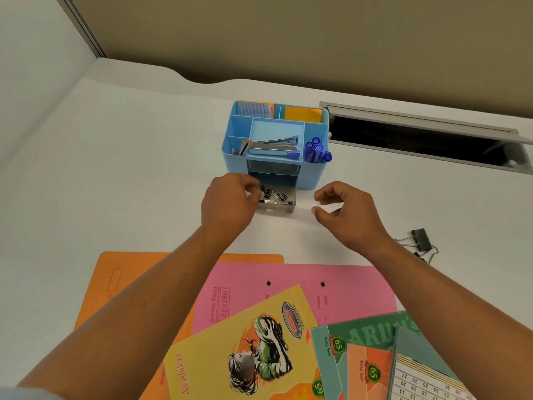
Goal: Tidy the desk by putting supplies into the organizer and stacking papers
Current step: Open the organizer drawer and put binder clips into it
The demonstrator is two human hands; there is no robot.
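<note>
A light blue organizer [278, 168] stands mid-desk with a stapler [272, 145], pencils and blue markers [316, 153] in its top compartments. Its small clear drawer [285, 204] is pulled out in front and holds several black binder clips [275, 194]. My left hand [229, 202] hovers at the drawer's left edge, its fingertips pinching a small clip over the drawer. My right hand [344, 210] is just right of the drawer, thumb and finger pinching a thin wire paper clip [318, 205].
Two black binder clips [419, 242] lie on the desk at the right. An orange folder [127, 287], a pink folder [331, 293], a yellow notebook [248, 347] and green notebooks [372, 336] are spread at the front. An open cable slot [418, 140] lies behind the organizer, right.
</note>
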